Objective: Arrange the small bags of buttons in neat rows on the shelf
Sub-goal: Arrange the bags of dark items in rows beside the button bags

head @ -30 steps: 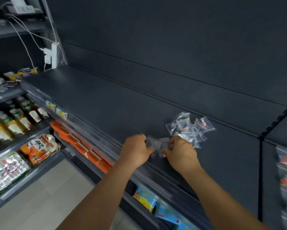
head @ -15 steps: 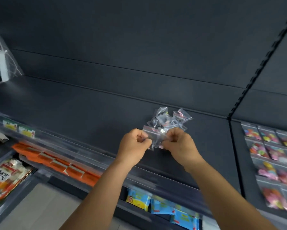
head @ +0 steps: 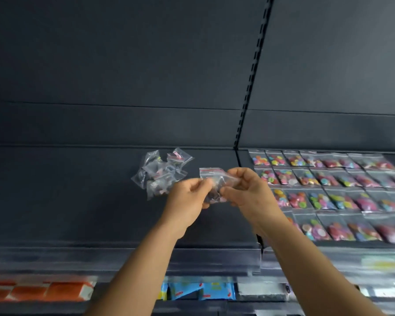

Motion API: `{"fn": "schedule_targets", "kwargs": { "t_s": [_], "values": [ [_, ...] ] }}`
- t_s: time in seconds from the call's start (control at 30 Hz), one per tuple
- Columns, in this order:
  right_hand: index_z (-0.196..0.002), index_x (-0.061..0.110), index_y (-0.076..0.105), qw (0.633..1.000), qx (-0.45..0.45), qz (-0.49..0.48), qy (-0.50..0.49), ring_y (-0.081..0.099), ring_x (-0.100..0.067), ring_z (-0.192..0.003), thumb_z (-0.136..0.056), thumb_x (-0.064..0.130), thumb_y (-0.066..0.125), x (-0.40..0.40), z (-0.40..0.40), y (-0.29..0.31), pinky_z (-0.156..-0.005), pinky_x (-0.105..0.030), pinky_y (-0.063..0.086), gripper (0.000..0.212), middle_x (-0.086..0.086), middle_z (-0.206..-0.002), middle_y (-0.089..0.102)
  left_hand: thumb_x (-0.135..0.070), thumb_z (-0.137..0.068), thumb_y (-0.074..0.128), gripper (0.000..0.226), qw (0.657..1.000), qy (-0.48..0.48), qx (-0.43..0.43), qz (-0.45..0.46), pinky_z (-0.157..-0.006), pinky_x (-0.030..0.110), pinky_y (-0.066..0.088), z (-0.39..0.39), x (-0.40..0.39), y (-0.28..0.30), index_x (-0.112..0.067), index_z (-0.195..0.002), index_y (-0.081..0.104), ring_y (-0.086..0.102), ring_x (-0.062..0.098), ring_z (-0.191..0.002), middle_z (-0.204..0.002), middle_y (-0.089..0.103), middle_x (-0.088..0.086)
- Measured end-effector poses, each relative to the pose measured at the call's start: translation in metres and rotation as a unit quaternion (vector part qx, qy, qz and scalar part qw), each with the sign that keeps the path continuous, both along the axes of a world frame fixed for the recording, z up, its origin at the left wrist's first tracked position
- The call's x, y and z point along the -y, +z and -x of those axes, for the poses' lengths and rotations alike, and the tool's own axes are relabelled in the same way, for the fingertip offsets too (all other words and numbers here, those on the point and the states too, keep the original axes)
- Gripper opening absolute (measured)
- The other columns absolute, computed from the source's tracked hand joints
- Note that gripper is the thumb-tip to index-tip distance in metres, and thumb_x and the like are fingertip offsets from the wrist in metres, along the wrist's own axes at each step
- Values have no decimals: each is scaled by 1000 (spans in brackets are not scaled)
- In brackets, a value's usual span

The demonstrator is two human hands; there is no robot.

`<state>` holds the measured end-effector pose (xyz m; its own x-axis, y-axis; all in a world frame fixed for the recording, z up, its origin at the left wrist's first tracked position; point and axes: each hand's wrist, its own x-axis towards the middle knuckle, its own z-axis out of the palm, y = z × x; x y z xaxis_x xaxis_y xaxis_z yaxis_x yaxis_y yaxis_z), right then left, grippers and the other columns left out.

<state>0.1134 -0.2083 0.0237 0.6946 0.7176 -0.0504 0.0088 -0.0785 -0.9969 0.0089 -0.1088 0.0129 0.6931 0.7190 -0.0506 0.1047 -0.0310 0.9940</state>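
Both hands [head: 217, 195] pinch btn bag [head: 212, 176] above shelf [head: 78, 201].

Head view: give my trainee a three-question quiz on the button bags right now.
1. True or false: the loose pile of clear bags lies right of the neat rows of bags.
2. Which hands hold the small bag? A) left only B) right only C) both
3. Fill in: the held bag's seal strip is ___.

Key: 1. False; the pile lies left of the rows. 2. C; the left hand and the right hand both pinch it. 3. Red.
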Motion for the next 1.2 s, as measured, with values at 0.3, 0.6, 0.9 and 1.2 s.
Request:
{"fn": "schedule_targets", "kwargs": {
  "t_s": [0.3,0.6,0.9,1.2],
  "values": [
    [-89,22,67,997,-4,-23,-79,64,-10,-65,-79,11,73,96,-63,6,-62,-19,52,15,2,-71,67,-27,-85,67,11,995,-87,-11,-35,-78,41,56,-88,75,5,-23,-76,72,69,15,-75,-75,73,-4],
    [-73,26,71,989,-2,-28,-146,59,-12,-63,-81,14,72,218,-146,10,-58,-23,50,14,2,-68,65,-35,-83,67,20,988,-122,-10,-94,-77,47,53,-180,187,21,-16,-80,71,66,31,-83,-82,71,11],
    [-77,21,74,972,24,-1,-233,62,-12,-64,-80,17,71,350,-229,16,-67,-29,52,6,2,-67,70,-32,-84,67,9,976,-188,19,-105,-59,20,54,-279,313,27,-26,-78,71,67,8,-69,-75,73,-9],
    [-75,11,70,954,-9,-25,-298,58,-13,-56,-84,6,66,452,-285,23,-59,-23,52,11,-3,-62,66,-27,-85,67,6,955,-290,38,-44,-74,30,57,-357,413,26,-23,-83,70,69,12,-79,-80,73,-5]
  ]
}}
